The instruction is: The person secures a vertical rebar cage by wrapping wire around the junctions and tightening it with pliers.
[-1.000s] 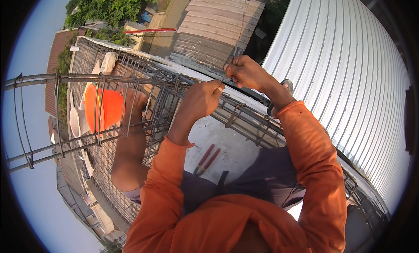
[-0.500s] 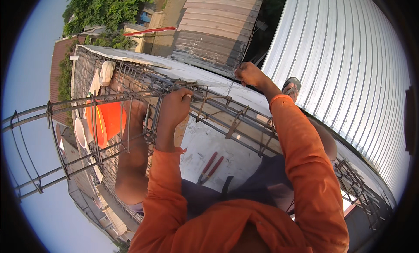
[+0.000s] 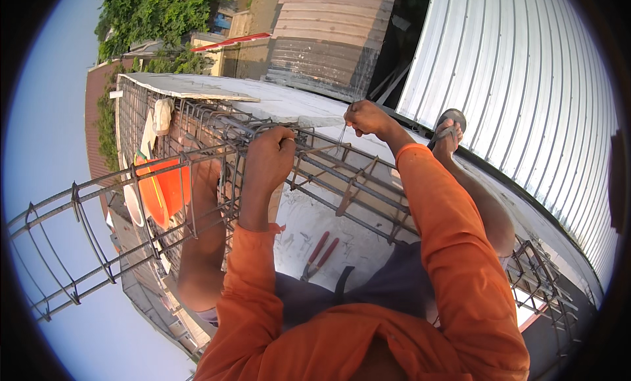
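A rebar cage [image 3: 355, 188] of long bars and square stirrups runs across in front of me. At its joint with other bars, my left hand [image 3: 268, 159] is closed and presses against the steel; what its fingers hold is hidden. Farther right, above the cage, my right hand [image 3: 369, 120] pinches a thin tie wire [image 3: 342, 136] that hangs toward the bars. Pliers with red handles [image 3: 319, 256] lie on the pale surface below the cage, between my legs, touched by neither hand.
Left of the joint, the open cage [image 3: 92, 189] sticks out over a drop. An orange bucket [image 3: 172, 187] stands behind its bars. A silver corrugated roof [image 3: 506, 72] spreads at the right, beside my sandalled foot [image 3: 450, 128]. More tied rebar [image 3: 542, 276] lies at lower right.
My right hand has shifted a little left and lower with the wire. My left hand stays at the joint, and the view has tilted slightly.
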### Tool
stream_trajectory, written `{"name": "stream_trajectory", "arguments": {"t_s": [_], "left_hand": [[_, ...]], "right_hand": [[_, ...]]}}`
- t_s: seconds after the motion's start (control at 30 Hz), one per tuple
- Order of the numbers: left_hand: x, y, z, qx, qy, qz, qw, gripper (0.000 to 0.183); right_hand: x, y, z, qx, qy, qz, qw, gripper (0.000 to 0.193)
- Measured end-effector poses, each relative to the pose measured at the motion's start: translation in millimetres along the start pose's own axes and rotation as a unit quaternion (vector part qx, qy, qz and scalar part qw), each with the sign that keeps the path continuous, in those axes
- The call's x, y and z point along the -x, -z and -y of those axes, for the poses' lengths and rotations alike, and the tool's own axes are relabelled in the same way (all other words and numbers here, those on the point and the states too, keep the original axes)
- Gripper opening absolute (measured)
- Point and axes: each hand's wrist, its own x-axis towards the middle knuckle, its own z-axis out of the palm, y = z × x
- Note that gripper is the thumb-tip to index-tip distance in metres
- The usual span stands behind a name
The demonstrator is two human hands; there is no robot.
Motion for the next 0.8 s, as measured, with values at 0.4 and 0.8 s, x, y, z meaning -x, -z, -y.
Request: {"name": "stream_trajectory", "arguments": {"t_s": [0.4,0.8], "left_hand": [[50,-15,27,-0.093,0.017,-0.043,0.995,0.014],[79,-17,48,0.129,0.231,-0.161,0.951,0.015]], "right_hand": [[1,-24,-4,-0.023,-0.06,0.116,0.991,0.014],[12,-32,-1,-0.073,-0.093,0.12,0.986,0.018]]}}
